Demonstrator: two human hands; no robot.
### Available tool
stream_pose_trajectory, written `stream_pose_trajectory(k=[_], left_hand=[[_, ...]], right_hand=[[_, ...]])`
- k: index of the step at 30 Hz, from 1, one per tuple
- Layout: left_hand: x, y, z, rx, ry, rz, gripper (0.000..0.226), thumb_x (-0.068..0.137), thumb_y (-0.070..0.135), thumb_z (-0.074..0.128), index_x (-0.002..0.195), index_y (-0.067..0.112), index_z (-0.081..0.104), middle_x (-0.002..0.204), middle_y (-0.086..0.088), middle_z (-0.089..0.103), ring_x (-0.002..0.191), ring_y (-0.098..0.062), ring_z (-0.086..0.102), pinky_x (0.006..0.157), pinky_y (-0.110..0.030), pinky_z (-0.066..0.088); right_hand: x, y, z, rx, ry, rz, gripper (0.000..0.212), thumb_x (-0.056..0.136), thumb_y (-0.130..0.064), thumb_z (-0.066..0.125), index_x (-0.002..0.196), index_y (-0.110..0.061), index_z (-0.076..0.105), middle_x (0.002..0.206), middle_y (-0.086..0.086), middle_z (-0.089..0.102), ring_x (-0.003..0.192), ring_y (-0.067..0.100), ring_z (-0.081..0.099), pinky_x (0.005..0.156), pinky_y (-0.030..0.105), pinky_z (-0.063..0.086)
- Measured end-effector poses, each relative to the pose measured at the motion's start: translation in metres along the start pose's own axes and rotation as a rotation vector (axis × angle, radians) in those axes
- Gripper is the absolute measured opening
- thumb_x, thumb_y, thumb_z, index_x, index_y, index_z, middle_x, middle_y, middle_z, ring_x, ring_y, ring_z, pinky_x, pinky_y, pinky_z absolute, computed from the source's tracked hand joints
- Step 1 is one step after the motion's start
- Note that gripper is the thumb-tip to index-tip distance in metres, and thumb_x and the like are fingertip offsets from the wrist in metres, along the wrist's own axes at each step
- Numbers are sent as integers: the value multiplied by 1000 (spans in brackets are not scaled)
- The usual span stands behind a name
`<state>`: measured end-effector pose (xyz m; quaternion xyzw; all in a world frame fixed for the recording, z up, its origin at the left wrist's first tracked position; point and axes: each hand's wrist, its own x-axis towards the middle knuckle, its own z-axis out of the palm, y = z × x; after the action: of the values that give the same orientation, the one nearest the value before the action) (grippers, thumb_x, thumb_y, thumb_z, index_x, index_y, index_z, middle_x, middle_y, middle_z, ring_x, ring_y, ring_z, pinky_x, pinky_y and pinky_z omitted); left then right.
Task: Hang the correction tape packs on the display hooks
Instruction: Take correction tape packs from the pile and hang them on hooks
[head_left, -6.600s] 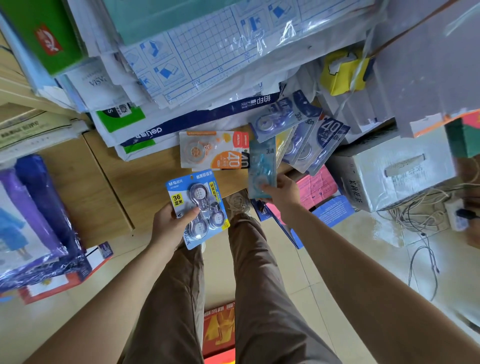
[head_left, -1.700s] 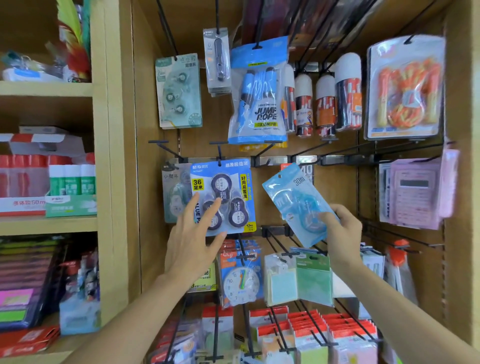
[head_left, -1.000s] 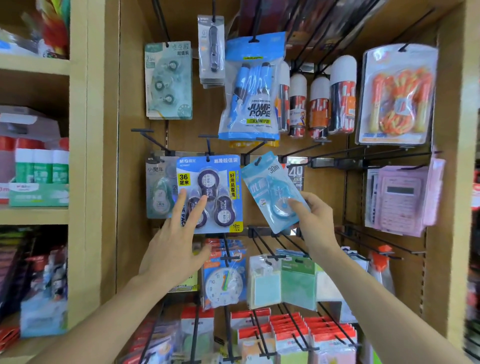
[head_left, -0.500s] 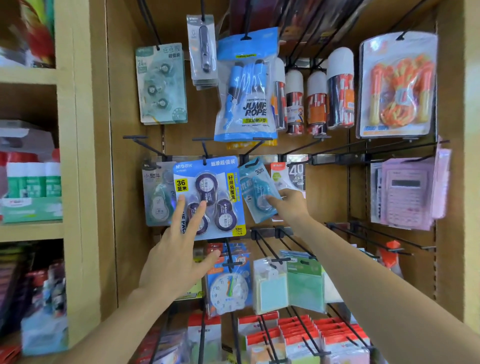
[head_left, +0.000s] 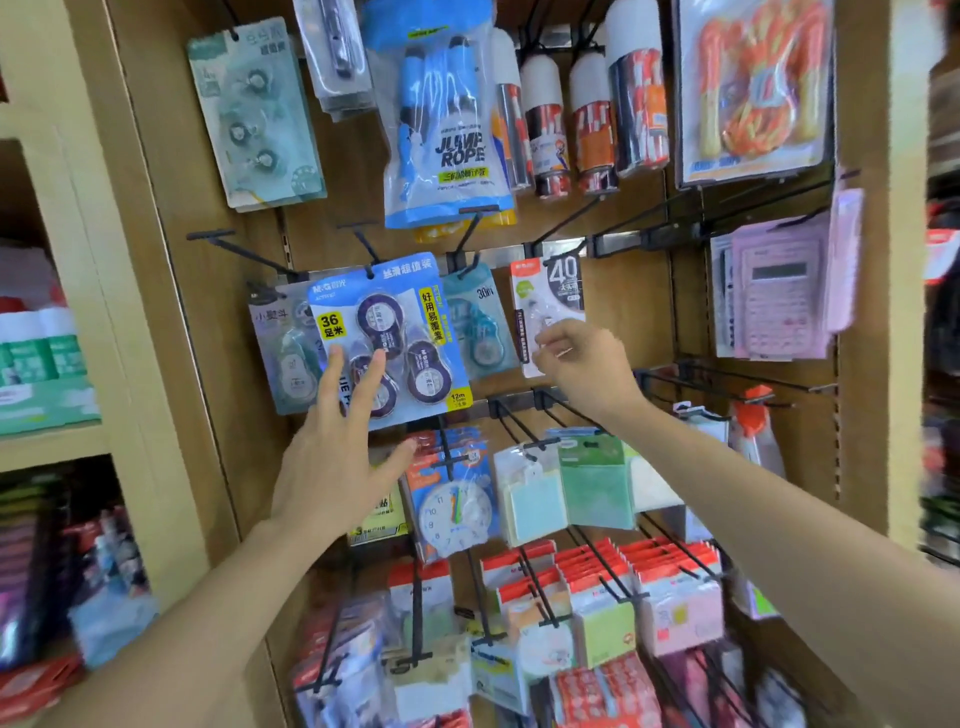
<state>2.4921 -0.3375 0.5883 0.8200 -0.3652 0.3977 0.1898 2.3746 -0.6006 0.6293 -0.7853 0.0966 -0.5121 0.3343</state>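
left hand (head_left: 332, 467): bare, long slim fingers, knuckles faintly marked | left forearm (head_left: 223, 597): bare all the way to the frame edge, slender | right hand (head_left: 587, 364): bare, outline motion-blurred | right forearm (head_left: 753, 499): bare all the way to the frame edge, slender

Blue three-roll pack (head_left: 387, 319) and teal single pack (head_left: 480, 325) hang upright side by side.

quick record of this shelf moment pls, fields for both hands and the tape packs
left hand: fingers straight, touching the blue three-pack
blue three-pack: hanging on a hook, marked 36
right hand: loosely curled, holding nothing, in front of the white 40 pack
light blue 30m pack: hanging on a hook between those two packs, no hand on it
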Motion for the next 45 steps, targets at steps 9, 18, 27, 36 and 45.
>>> stream_pose_trajectory(k=[9, 18, 27, 36, 45], left_hand=[[-59, 29, -25, -41, 302, 67, 56, 80, 40, 60, 130, 15, 61, 148, -13, 48, 129, -40, 43, 111, -45, 36], [-214, 52, 26, -429, -300, 39, 27, 84, 46, 57, 93, 28, 74, 99, 15, 72, 96, -8, 61, 84, -24, 44], [-389, 56, 113, -500, -939, -318, 6, 93, 38, 68, 89, 34, 71, 91, 22, 71, 85, 5, 64, 72, -27, 52], [-574, 94, 161, -525, -1503, -606, 5, 85, 40, 66, 80, 40, 68, 99, 19, 74, 93, 0, 68, 81, -26, 55], [-676, 126, 189, -518, -1789, -618, 12, 89, 37, 64, 96, 31, 72, 103, 15, 73, 100, -4, 67, 85, -25, 53]], right_hand=[[-142, 2, -34, -89, -237, -170, 12, 87, -18, 71, 99, -18, 71, 76, -9, 66, 71, 9, 62, 72, 31, 53], [-268, 60, -24, -221, -471, -24, 21, 89, -26, 66, 109, -20, 69, 79, -7, 67, 70, 16, 63, 66, 34, 51], [-419, 154, -5, -400, -865, 377, 32, 91, -33, 67, 121, -22, 65, 103, -3, 72, 90, 23, 68, 77, 33, 49], [-599, 215, -13, -430, -1095, 892, 24, 85, -32, 61, 108, -27, 67, 101, 4, 74, 96, 28, 69, 80, 36, 55], [-745, 255, -34, -449, -1101, 1291, 31, 89, -28, 60, 118, -17, 63, 106, 9, 70, 102, 32, 64, 83, 35, 51]])
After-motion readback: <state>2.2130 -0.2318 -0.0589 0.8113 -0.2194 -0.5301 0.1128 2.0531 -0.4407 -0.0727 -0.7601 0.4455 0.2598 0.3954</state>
